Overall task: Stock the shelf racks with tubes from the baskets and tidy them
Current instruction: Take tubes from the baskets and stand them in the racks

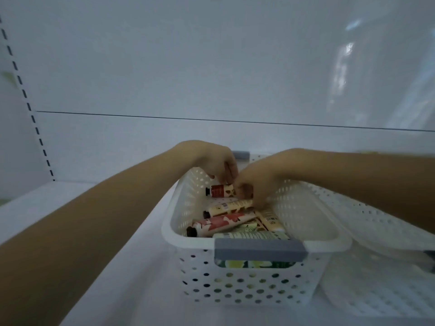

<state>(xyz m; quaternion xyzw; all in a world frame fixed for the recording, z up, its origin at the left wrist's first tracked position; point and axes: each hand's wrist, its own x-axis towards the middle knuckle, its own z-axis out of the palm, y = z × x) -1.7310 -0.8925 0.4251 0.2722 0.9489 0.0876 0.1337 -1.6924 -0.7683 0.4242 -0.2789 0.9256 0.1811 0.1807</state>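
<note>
Fingers [227, 174] of left hand [216, 164] are pinched on a red tube [220, 190] in the basket [259, 250]; right hand [259, 182] grip cannot be told.

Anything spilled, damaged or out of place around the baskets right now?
Nothing looks spilled or damaged. The tubes lie jumbled at crossing angles inside the basket, all within its walls. The left hand holds a red tube; the right hand reaches in beside it, its grip too blurred to judge.

white perforated basket [247, 288]; grey handle [260, 250]
</note>
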